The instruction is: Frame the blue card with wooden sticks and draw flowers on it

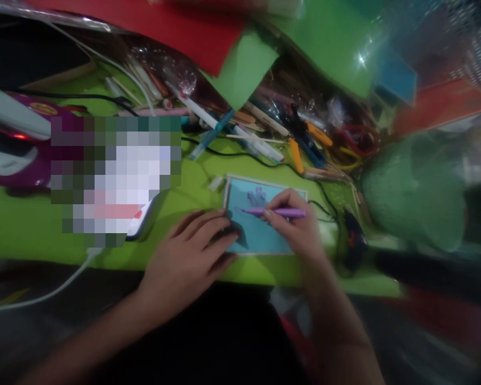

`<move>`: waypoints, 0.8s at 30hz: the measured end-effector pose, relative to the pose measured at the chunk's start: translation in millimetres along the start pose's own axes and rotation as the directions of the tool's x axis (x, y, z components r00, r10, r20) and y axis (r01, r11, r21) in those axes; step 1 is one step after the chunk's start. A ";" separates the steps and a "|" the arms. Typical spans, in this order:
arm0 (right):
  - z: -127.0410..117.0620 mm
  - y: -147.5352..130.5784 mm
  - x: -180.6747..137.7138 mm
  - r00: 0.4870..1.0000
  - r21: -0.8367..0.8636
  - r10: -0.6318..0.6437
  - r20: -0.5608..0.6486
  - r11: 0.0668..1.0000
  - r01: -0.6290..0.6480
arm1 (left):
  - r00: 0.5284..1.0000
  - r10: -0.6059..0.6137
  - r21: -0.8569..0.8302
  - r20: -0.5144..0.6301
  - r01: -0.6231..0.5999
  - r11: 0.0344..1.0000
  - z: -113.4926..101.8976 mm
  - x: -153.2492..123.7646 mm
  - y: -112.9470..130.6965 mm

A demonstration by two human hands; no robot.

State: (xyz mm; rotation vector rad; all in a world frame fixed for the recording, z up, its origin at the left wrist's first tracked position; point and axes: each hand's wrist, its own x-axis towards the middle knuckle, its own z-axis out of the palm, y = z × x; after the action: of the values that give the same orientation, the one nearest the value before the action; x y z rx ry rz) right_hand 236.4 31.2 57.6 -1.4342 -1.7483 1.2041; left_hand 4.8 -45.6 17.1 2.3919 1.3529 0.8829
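Observation:
A small blue card (pixel 260 240) with a pale raised border lies flat on the green tabletop. Several purple flowers (pixel 257 193) with thin stems show on its upper part. My right hand (pixel 294 224) pinches a purple pen (pixel 291 213), whose tip points left over the card's left half; whether the tip touches the surface I cannot tell. Fingers stretched out, my left hand (pixel 196 246) rests flat at the card's left edge, its fingertips on the border and the lower left corner.
A phone (pixel 138 227), mostly pixelated, lies to the left on a white cable (pixel 70 280). Behind the card are pens (pixel 212 133), a cutter with orange parts (pixel 295 155), scissors (pixel 347 155) and a black cord. A green translucent container (pixel 412 192) stands right; coloured sheets (pixel 244 69) lie at the back.

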 end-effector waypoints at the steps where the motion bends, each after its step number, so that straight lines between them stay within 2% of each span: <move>1: -0.4 -0.1 -0.3 1.000 0.001 0.001 -0.005 1.000 -0.001 | 1.000 0.001 0.001 0.003 -0.001 1.000 0.0 -0.1 -0.1; 11: -6.9 0.9 -2.9 0.999 -0.018 -0.028 -0.029 0.999 0.027 | 1.000 0.000 0.009 0.021 0.000 1.000 0.3 -0.6 -1.0; 24: -16.5 0.6 -5.0 0.999 0.021 0.014 -0.037 1.000 -0.014 | 1.000 0.009 -0.001 0.025 -0.009 1.000 -0.5 -1.1 -1.9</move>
State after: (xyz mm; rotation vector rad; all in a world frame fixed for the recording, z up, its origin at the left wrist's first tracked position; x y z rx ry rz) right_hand 252.2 31.1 64.7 -1.4499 -1.6985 1.1919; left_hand 2.8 -45.5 16.1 2.4022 1.3335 0.8534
